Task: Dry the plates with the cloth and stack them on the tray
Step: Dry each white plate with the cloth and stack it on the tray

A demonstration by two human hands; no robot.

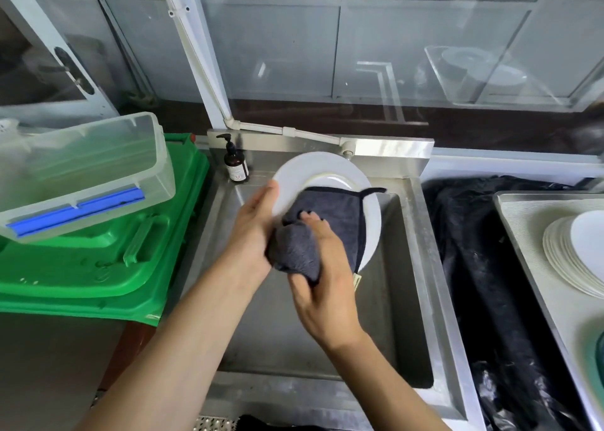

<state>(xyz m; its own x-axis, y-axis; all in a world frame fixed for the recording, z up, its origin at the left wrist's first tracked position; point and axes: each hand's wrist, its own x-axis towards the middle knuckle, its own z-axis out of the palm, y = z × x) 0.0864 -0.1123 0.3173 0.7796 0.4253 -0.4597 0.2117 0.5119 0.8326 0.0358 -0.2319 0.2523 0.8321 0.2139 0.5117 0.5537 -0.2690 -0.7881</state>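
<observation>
While the sink (402, 300) basin itself holds nothing visible, a white plate (304, 172) is held tilted above it, toward its back edge. Left hand (253, 234) grips the plate's left rim, thumb on the face, fingers hidden behind. Right hand (322, 287) is curled around a bunched grey cloth (330, 221), pressing it against the plate's face; the cloth covers most of the lower half, and its dark-edged corner with a loop hangs over the plate's right rim. Motion blur on both hands, so finger detail is soft. Tray (523, 234) sits at the right, past a black sheet (474, 267) lying beside the sink; on it is a stack of white plates (568, 260), fanned slightly, partly cut by the frame edge. Brown pump bottle (236, 164) stands at the sink's back left corner; it has a white label, text too small to read. Left of the sink: a green bin (98, 274) with its lid closed, and a clear box (85, 172) with a blue clip resting tilted on top; what is in the box I cannot tell.
</observation>
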